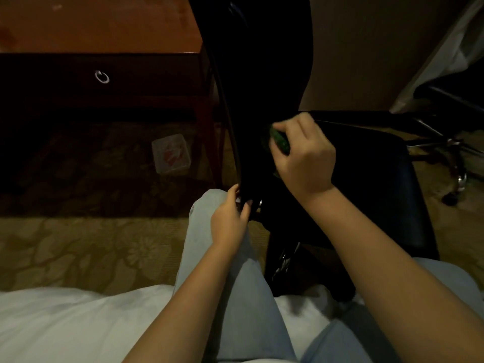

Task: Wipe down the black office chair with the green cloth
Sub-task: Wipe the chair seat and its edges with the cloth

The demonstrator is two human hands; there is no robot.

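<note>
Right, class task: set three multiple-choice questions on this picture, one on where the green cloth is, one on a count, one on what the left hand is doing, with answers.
1. Where is the green cloth?
A. on the desk top
B. in the right hand, against the black office chair
C. on the carpet

2. How many ring pulls show on the drawer?
A. one
B. two
C. three

3. What is the left hand doing?
A. resting flat on a knee
B. holding the cloth
C. gripping the edge of the chair back

Answers:
1 B, green shows under the right hand's curled fingers at the chair.
2 A, a single silver ring sits on the drawer front.
3 C, its fingers wrap the black edge.
</note>
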